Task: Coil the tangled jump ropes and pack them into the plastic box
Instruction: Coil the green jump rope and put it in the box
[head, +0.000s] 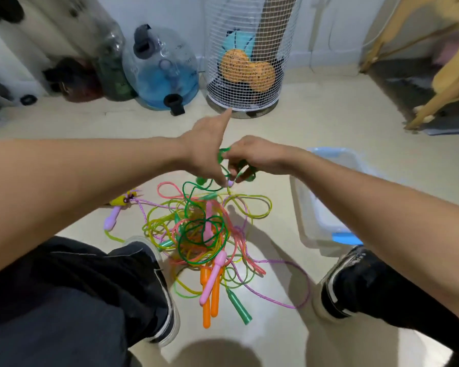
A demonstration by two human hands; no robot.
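Green translucent cord [224,165] is pinched in both your left hand [206,152] and right hand [252,157]; the multicoloured rope tangle [202,231] mid-frame stays uncoiled; the clear plastic box [329,202] at right looks unpacked.

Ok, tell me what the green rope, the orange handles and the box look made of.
Green rope: glossy translucent plastic cord, probably PVC; floor shows through it. Orange handles: smooth opaque moulded plastic. Plastic box: frosted translucent plastic with blue clips.

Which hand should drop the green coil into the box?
Right. The right hand already grips the green rope loops and sits nearest the plastic box on that side; the left hand would probably have to cross over.
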